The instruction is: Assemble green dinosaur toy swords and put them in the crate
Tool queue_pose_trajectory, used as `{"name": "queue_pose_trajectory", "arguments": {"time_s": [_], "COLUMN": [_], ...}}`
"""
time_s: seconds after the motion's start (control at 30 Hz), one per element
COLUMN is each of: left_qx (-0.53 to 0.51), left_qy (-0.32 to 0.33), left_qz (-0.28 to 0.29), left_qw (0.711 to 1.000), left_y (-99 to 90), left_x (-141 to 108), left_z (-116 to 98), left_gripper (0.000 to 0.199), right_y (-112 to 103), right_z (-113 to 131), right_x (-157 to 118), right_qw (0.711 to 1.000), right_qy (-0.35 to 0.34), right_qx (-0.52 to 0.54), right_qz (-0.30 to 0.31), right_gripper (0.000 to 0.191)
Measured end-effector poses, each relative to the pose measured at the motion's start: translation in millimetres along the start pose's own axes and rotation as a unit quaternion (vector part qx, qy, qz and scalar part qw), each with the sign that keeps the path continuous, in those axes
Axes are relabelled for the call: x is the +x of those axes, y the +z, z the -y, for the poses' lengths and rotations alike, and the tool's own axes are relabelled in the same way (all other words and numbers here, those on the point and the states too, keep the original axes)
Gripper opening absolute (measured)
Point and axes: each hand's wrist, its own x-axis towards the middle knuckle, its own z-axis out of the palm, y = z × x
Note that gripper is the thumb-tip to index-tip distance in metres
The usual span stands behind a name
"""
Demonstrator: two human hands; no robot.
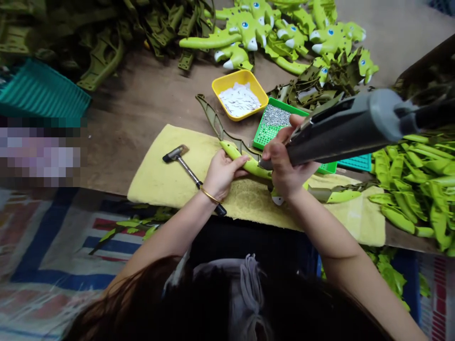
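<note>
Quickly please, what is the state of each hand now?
Left hand: closed, holding a green plastic toy piece.
Right hand: closed, holding a grey electric screwdriver.

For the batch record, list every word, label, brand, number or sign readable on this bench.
No legible words, brands or numbers can be made out.
White paper slips in the yellow tray: any printing is too small to read.
Grey power screwdriver: no lettering can be read.
</note>
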Motion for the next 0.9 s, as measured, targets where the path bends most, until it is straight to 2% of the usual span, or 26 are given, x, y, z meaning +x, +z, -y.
{"name": "queue_pose_trajectory", "arguments": {"time_s": [0.07, 0.13, 0.2, 0.27, 0.33, 0.47, 0.57, 0.67, 0.73, 0.8, 0.9], "left_qx": [-0.004, -0.006, 0.007, 0.026, 0.036, 0.039, 0.042, 0.041, 0.040, 0.038, 0.036], "left_qy": [-0.006, -0.026, -0.055, -0.072, -0.069, -0.052, -0.047, -0.043, -0.040, -0.041, -0.051], "left_qz": [-0.004, -0.003, 0.011, 0.026, 0.027, 0.025, 0.032, 0.034, 0.036, 0.038, 0.042], "left_qw": [1.000, 1.000, 0.998, 0.997, 0.997, 0.998, 0.997, 0.998, 0.998, 0.998, 0.997], "left_y": [0.8, -0.4, -4.5, -10.4, -16.3, -22.8, -23.4, -23.5, -23.9, -24.4, -24.8], "left_x": [-1, -1, 0, 4, 9, 14, 14, 13, 13, 13, 13], "left_z": [0, -2, -5, -9, -13, -15, -15, -14, -14, -14, -13], "left_gripper": [0.032, 0.029, 0.024, 0.019, 0.014, 0.014, 0.016, 0.018, 0.019, 0.020, 0.022], "right_y": [-1, -5, -11, -20, -28, -41, -47, -50, -49, -45, -34], "right_z": [5, 8, 2, -18, -47, -97, -113, -117, -114, -103, -71], "right_x": [3, 15, 37, 61, 79, 87, 80, 77, 78, 82, 84], "right_qw": [1.000, 0.999, 0.999, 0.990, 0.978, 0.971, 0.976, 0.983, 0.983, 0.979, 0.975], "right_qy": [-0.003, -0.010, -0.036, -0.063, -0.053, -0.013, 0.032, 0.080, 0.081, 0.038, -0.042], "right_qx": [0.003, 0.022, 0.031, -0.002, -0.068, -0.127, -0.112, -0.095, -0.101, -0.105, -0.063], "right_qz": [0.015, 0.023, -0.025, -0.123, -0.188, -0.205, -0.183, -0.134, -0.131, -0.168, -0.207], "right_gripper": [0.035, 0.033, 0.032, 0.038, 0.045, 0.056, 0.052, 0.049, 0.048, 0.049, 0.043]}}
